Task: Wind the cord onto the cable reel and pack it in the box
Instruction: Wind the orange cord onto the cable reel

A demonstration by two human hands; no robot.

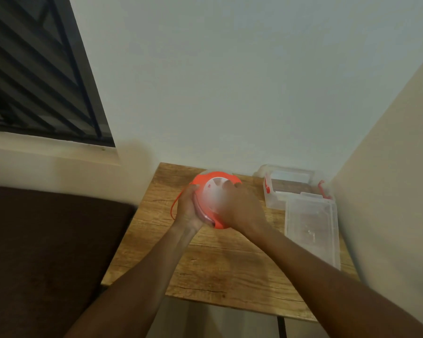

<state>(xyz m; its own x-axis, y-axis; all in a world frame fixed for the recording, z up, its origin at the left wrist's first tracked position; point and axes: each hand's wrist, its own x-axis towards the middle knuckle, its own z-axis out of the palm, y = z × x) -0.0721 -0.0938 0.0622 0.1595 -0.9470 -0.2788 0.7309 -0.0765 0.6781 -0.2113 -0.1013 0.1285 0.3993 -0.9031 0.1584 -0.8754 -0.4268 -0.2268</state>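
Hands, two, left (188,207) and right (242,206), gripping one reel (214,189)

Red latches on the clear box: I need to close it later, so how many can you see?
2: one red latch on the box's left end, another on its right end by the wall. Others may be hidden.

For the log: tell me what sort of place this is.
Probably a room in a home, a corner of it. A small wooden table stands against plain painted walls, a window with dark bars is at the left, and a dark upholstered seat sits beside the table.
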